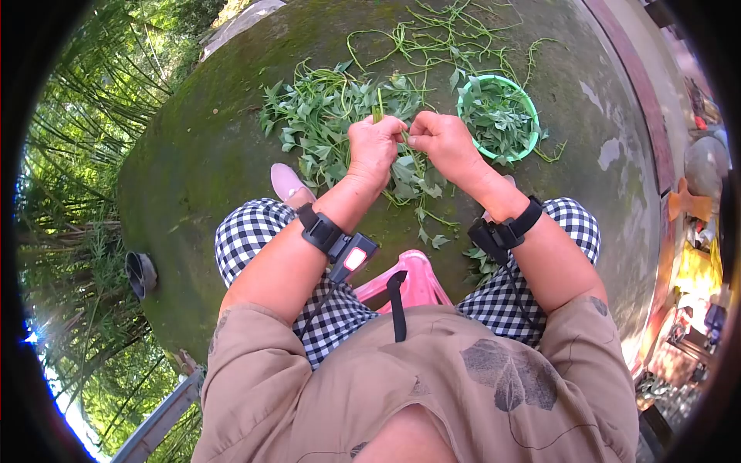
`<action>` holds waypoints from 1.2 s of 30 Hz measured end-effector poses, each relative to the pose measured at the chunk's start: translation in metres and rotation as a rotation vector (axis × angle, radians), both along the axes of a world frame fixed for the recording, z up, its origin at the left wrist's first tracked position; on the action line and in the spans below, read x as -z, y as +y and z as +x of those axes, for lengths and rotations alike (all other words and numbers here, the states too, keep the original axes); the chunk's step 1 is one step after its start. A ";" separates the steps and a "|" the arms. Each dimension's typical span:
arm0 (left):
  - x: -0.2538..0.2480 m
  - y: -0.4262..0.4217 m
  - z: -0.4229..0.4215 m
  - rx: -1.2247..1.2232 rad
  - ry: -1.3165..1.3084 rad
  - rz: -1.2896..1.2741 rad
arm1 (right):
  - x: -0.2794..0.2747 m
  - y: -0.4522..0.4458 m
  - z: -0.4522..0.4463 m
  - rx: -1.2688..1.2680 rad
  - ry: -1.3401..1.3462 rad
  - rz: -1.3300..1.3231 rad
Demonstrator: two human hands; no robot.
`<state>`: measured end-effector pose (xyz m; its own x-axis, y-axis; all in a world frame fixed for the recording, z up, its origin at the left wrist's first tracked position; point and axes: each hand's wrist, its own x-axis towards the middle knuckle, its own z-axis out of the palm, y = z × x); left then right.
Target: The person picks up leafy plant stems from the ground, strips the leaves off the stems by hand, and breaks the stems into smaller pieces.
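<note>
Reader: Clock positions run from the centre of the view. Where are the hands?

Author: The left hand (374, 144), at 12 o'clock, is clenched around cut-looking stems (377, 108) whose ends project towards 12. The right hand (446, 140), at 1 o'clock, pinches a green shoot (404, 136) just beside the left; whether it is stem or leaf stalk cannot be told.

Reader: And the surrounding material?

Author: A leafy heap (320, 116) lies on the ground (185, 162) between 11 and 12 o'clock. A green-rimmed container (533, 116), between 1 and 2 o'clock, holds loose leaves (494, 116); thin stalks (471, 35) are strewn at 1.

Reader: Which step is in hand?

Author: By judgement, two-handed work on the shoot. The next move would call for a firm left grip and fine control of the right thumb and fingertips.
</note>
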<state>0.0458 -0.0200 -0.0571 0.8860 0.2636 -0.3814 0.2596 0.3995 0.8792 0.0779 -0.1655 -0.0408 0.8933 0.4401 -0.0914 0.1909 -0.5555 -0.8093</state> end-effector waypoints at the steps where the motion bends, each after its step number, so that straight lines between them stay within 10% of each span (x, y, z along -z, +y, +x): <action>1: -0.001 0.001 0.000 -0.007 0.001 -0.003 | 0.000 0.000 0.000 -0.001 0.018 -0.021; 16: -0.022 0.071 0.024 0.122 -0.051 -0.439 | 0.004 -0.029 0.010 0.017 0.126 -0.036; 24: -0.035 0.084 0.024 -0.151 0.096 0.166 | 0.015 -0.056 0.017 0.003 0.129 -0.118; 28: -0.033 0.054 0.014 0.378 0.096 0.087 | 0.009 -0.051 0.012 -0.085 0.140 -0.023; 36: -0.018 0.022 0.001 0.646 0.231 0.108 | 0.012 -0.041 0.006 -0.179 0.140 0.066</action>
